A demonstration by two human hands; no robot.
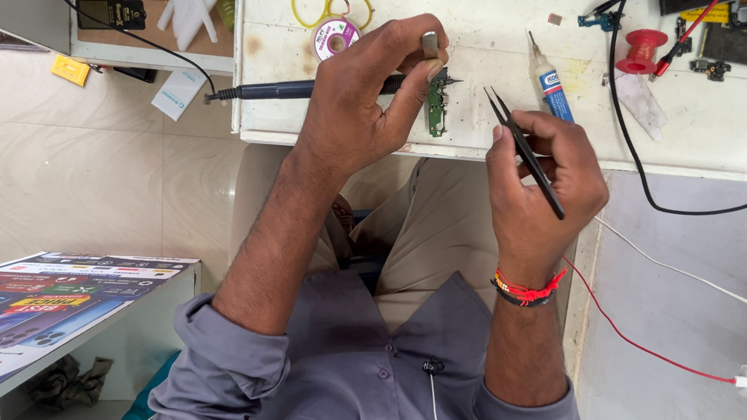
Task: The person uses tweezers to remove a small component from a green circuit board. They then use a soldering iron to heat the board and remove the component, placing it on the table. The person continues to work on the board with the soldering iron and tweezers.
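At the near edge of the white worktable, the left hand grips a black-handled soldering iron over a small narrow green circuit board, while the right hand pinches slim black metal tweezers just right of it.

Green circuit board, black tweezers, dark blue soldering iron, red wire spool, yellow rings, white stained table, grey shirt.
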